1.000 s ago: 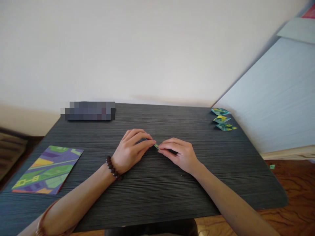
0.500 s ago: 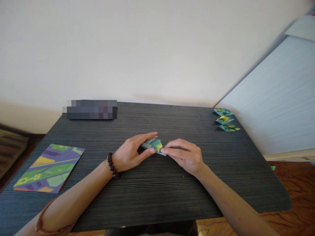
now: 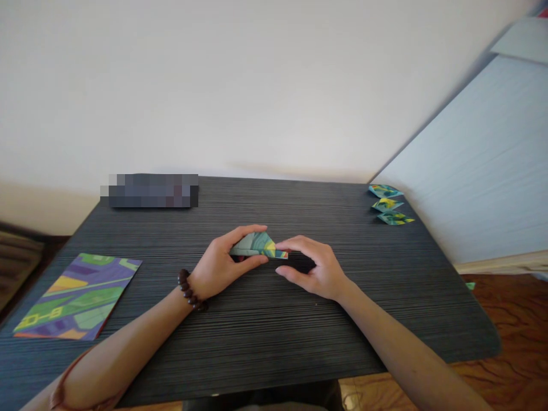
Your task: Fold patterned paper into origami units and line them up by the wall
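Observation:
A small piece of folded paper (image 3: 252, 244), green and teal with yellow, is held just above the dark table. My left hand (image 3: 221, 255), with a beaded bracelet at the wrist, grips it from the left, thumb along the near edge and fingers along the far one. At its right end a narrow point sticks out. My right hand (image 3: 314, 264) is there with the index fingertip at that point, while the thumb stays apart below it. The underside of the paper is hidden.
Purple and green patterned paper sheets (image 3: 81, 297) lie at the left of the table (image 3: 257, 342). Three folded paper pieces (image 3: 387, 204) line the back right corner. A blurred dark object (image 3: 149, 191) sits at the back left. Beyond stands a white wall (image 3: 274, 85).
My right thumb has come away from the paper's right end, and the fingers have spread. The paper has turned slightly, so its right point now shows more. The view has shifted a little.

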`<state>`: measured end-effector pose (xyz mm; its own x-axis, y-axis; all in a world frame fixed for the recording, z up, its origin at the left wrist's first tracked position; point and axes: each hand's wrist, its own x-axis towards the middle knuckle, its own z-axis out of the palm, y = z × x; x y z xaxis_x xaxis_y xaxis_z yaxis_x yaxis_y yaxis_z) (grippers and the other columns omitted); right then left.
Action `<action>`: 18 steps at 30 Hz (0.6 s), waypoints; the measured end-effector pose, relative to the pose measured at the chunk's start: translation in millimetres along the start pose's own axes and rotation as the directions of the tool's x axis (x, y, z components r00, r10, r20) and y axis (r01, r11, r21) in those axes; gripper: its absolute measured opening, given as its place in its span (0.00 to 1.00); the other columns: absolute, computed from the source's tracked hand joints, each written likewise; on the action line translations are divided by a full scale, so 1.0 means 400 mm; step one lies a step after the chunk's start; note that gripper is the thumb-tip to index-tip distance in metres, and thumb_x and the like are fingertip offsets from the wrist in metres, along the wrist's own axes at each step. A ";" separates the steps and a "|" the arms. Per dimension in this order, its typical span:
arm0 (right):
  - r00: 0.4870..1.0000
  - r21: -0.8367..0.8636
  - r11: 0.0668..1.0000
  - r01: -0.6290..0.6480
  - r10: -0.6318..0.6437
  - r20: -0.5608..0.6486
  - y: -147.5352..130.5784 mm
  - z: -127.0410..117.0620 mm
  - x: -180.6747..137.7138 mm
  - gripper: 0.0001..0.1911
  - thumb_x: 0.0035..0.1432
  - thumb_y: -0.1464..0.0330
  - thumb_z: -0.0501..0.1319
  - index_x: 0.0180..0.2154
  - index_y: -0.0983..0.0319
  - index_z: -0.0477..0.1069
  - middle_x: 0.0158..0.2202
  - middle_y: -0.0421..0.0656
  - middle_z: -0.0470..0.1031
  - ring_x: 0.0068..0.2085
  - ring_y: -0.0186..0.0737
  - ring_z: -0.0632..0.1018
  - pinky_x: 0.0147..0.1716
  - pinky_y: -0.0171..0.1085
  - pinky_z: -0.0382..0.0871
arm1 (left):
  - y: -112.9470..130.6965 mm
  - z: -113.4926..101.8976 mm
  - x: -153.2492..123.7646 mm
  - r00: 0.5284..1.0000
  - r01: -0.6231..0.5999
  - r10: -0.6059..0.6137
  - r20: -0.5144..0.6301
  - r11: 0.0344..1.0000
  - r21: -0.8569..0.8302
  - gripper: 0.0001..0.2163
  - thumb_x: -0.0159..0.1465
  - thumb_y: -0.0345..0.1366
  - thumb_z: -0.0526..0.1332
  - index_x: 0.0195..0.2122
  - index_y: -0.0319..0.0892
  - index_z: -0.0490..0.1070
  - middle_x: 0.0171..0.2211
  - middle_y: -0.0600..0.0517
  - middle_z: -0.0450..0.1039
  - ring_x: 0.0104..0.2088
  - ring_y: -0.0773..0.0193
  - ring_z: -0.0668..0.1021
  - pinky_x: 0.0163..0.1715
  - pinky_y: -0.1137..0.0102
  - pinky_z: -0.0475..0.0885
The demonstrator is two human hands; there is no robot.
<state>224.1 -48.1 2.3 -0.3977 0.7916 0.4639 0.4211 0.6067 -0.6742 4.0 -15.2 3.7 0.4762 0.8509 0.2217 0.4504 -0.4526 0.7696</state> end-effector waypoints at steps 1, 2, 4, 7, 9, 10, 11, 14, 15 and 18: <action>1.000 -0.002 1.000 -0.026 0.026 -0.014 0.001 0.003 -0.001 0.14 0.55 0.67 0.62 0.45 0.59 0.68 0.40 0.42 0.76 0.39 0.35 0.77 0.41 0.36 0.72 | 0.001 0.002 -0.002 1.000 -0.006 0.006 0.008 1.000 -0.003 0.23 0.56 0.40 0.65 0.53 0.46 0.64 0.46 0.49 0.72 0.42 0.61 0.76 0.37 0.69 0.73; 0.998 -0.008 0.999 -0.047 0.047 -0.040 0.002 0.006 -0.002 0.12 0.56 0.67 0.61 0.44 0.59 0.69 0.38 0.41 0.76 0.37 0.34 0.77 0.40 0.35 0.72 | 0.002 0.004 -0.004 1.000 -0.007 0.008 0.028 1.000 -0.010 0.23 0.57 0.40 0.64 0.53 0.46 0.64 0.45 0.49 0.72 0.41 0.61 0.76 0.37 0.69 0.73; 0.992 -0.024 0.997 -0.076 0.073 -0.103 0.005 0.014 -0.005 0.08 0.57 0.68 0.61 0.41 0.59 0.69 0.36 0.40 0.77 0.35 0.33 0.77 0.38 0.34 0.71 | 0.003 0.009 -0.008 0.999 0.002 0.000 0.052 0.999 -0.043 0.21 0.57 0.38 0.64 0.52 0.45 0.64 0.43 0.50 0.73 0.37 0.63 0.77 0.36 0.69 0.74; 0.987 -0.032 0.996 -0.087 0.082 -0.140 0.009 0.024 -0.009 0.04 0.56 0.68 0.61 0.36 0.59 0.70 0.33 0.39 0.77 0.33 0.33 0.78 0.37 0.33 0.72 | 0.002 0.017 -0.011 0.999 -0.012 0.018 0.037 0.988 -0.155 0.14 0.59 0.34 0.62 0.46 0.43 0.64 0.40 0.49 0.74 0.37 0.64 0.78 0.38 0.67 0.75; 0.988 -0.037 0.997 -0.073 0.067 -0.140 0.010 0.027 -0.011 0.03 0.57 0.69 0.60 0.35 0.59 0.69 0.33 0.39 0.77 0.34 0.33 0.78 0.37 0.33 0.72 | 0.002 0.022 -0.012 0.998 -0.038 0.047 0.031 0.969 -0.244 0.10 0.60 0.32 0.61 0.42 0.42 0.63 0.41 0.49 0.74 0.39 0.63 0.78 0.40 0.65 0.75; 0.989 -0.042 0.997 -0.059 0.053 -0.142 0.011 0.027 -0.011 0.02 0.57 0.69 0.60 0.35 0.59 0.69 0.33 0.39 0.78 0.34 0.33 0.79 0.37 0.33 0.73 | 0.002 0.024 -0.013 0.998 -0.045 0.057 0.036 0.961 -0.273 0.09 0.60 0.31 0.60 0.41 0.42 0.62 0.41 0.48 0.74 0.40 0.63 0.78 0.40 0.65 0.75; 0.989 -0.048 0.998 -0.043 0.035 -0.144 0.011 0.027 -0.012 0.02 0.58 0.69 0.59 0.35 0.59 0.69 0.34 0.39 0.78 0.35 0.33 0.79 0.38 0.33 0.73 | 0.003 0.026 -0.014 0.997 -0.048 0.062 0.038 0.956 -0.288 0.10 0.60 0.31 0.60 0.40 0.43 0.61 0.42 0.48 0.74 0.40 0.63 0.78 0.40 0.64 0.76; 0.989 -0.065 0.998 0.011 -0.021 -0.145 0.011 0.023 -0.012 0.03 0.58 0.71 0.59 0.36 0.58 0.69 0.36 0.39 0.78 0.37 0.33 0.79 0.39 0.33 0.73 | 0.009 0.028 -0.017 0.997 -0.056 0.066 0.029 0.959 -0.277 0.12 0.59 0.30 0.61 0.40 0.43 0.59 0.43 0.47 0.74 0.41 0.62 0.78 0.40 0.64 0.76; 0.989 -0.068 0.997 0.029 -0.038 -0.140 0.011 0.021 -0.011 0.04 0.58 0.72 0.59 0.36 0.58 0.69 0.37 0.40 0.78 0.38 0.33 0.79 0.40 0.34 0.73 | 0.011 0.028 -0.017 0.998 -0.056 0.064 0.023 0.962 -0.268 0.12 0.59 0.30 0.61 0.40 0.43 0.58 0.43 0.48 0.74 0.41 0.62 0.78 0.41 0.64 0.75; 0.987 -0.079 0.994 0.079 -0.089 -0.131 0.006 0.017 -0.007 0.05 0.58 0.74 0.59 0.36 0.58 0.68 0.39 0.41 0.78 0.39 0.34 0.78 0.40 0.35 0.73 | 0.016 0.027 -0.017 0.998 -0.062 0.064 0.003 0.971 -0.232 0.13 0.58 0.30 0.61 0.41 0.44 0.58 0.44 0.48 0.73 0.41 0.64 0.78 0.41 0.65 0.75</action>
<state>220.7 -49.4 -4.8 -0.3234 0.7370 0.5935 0.4511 0.6714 -0.5879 11.9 -26.7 0.8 0.5063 0.8193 0.2691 0.2325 -0.4301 0.8723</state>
